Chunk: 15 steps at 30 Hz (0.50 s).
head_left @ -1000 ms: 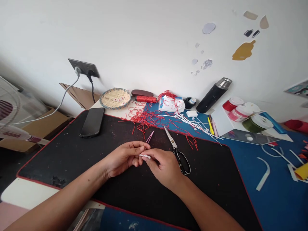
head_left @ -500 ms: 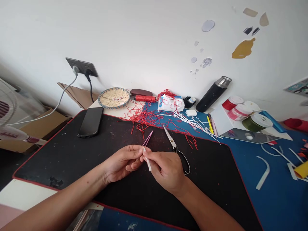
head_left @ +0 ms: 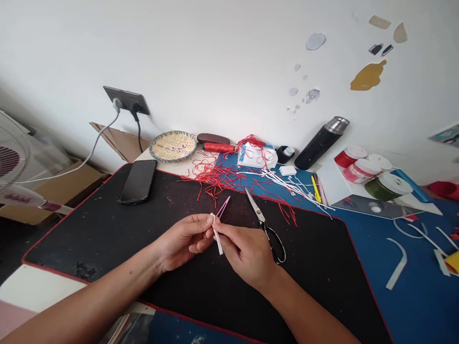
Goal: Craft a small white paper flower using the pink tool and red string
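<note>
Head view: over the black mat (head_left: 71, 239), the left hand (head_left: 182, 237) and right hand (head_left: 247, 253) meet near its middle, with the forearms reaching in from the near edge. The fingers of both hands are closed narrowly, their tips together around the top of a short white strip (head_left: 217, 241), which hangs tilted below them. A thin pink tool (head_left: 224, 207), possibly tweezers, sticks out beyond the fingertips toward the far edge of the mat; its lower end is hidden by the fingers, so its exact grip cannot be told.

Just beside the right hand, open scissors (head_left: 263, 224) with black handles lie on the mat, blades pointing toward the far edge. Farther along the mat's far edge, a phone (head_left: 138, 182) lies face up at the left. A tangle of red threads (head_left: 215, 179) spills over that edge, and white cords (head_left: 290, 186) trail across it to the right.

Beyond the mat stand a woven basket (head_left: 172, 146), a red spool (head_left: 218, 147), a dark case (head_left: 213, 138) and a black flask (head_left: 322, 143). Jars (head_left: 358, 162) sit past the mat's far right corner, and white paper strips (head_left: 398, 270) lie to its right. A fan (head_left: 14, 162) stands off the mat's left side, with a wall socket (head_left: 126, 100) beyond it.
</note>
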Tool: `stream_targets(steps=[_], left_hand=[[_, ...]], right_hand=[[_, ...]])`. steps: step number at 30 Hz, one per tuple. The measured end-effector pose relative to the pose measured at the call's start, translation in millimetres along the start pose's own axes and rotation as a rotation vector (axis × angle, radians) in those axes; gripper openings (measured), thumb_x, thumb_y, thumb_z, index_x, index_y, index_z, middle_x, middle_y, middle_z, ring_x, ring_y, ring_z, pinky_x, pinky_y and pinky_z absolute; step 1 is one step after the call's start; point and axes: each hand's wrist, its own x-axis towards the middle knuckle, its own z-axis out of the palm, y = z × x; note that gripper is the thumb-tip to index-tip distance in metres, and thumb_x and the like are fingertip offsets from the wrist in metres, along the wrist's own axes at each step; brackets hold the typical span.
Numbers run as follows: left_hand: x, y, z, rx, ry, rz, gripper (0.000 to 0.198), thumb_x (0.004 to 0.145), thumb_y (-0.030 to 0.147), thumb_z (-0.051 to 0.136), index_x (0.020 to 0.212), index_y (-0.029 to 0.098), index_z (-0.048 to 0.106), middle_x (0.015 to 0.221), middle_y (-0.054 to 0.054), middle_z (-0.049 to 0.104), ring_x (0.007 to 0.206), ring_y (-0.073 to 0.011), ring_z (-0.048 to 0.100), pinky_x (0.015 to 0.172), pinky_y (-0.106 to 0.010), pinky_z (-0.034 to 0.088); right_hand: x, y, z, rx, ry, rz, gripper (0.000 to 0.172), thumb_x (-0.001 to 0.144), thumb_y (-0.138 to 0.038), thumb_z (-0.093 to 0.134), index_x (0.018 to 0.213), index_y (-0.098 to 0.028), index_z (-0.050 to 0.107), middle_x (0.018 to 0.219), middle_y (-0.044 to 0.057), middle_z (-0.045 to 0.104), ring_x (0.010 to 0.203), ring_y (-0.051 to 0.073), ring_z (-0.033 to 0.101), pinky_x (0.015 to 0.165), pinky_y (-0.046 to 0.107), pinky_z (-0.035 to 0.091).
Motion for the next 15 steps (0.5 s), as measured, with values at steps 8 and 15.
stream_targets(steps=[8,15], left_hand=[[-8,6,-4.2,0.060,-0.068,-0.010,0.028,0.081,0.034,0.090,0.080,0.011,0.074,0.062,0.001,0.056,0.042,-0.0030,0.041,0.035,-0.011,0.021],[-9,-6,-3.6,0.071,-0.202,-0.106,0.026,0.086,0.035,0.084,0.082,0.012,0.073,0.062,0.002,0.054,0.039,-0.0023,0.034,0.036,-0.015,0.017]], right_hand=[[5,4,-2,0.378,-0.035,0.662,0.025,0.102,-0.034,0.060,0.116,-0.019,0.074,0.061,-0.003,0.066,0.047,0.011,0.061,0.049,0.022,0.049],[8,13,-2,0.908,-0.156,0.937,0.043,0.095,-0.054,0.068,0.114,-0.017,0.074,0.056,-0.006,0.057,0.042,0.010,0.053,0.039,0.019,0.040]])
